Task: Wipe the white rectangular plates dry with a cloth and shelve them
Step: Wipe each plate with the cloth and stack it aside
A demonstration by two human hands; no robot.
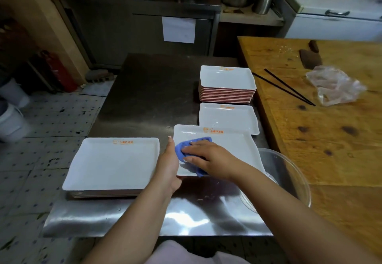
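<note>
White plate (231, 146) sits tilted above the steel surface (144, 90), near edge lifted. Left hand (169, 166) has its grip clenched on the plate's left rim; right hand (206, 156) presses a blue cloth (182, 148) flat w/ straight fingers (orange logo up top). Stack of plates (111, 164) just left; taller stack (227, 86) & single plate (227, 119) behind. Clear bowl (289, 177) at right.

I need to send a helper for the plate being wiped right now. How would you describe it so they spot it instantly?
On the steel table, look at its near right part, beside the clear bowl. The plate being wiped is held tilted by the left hand, and alone has a blue cloth under the right hand.
</note>
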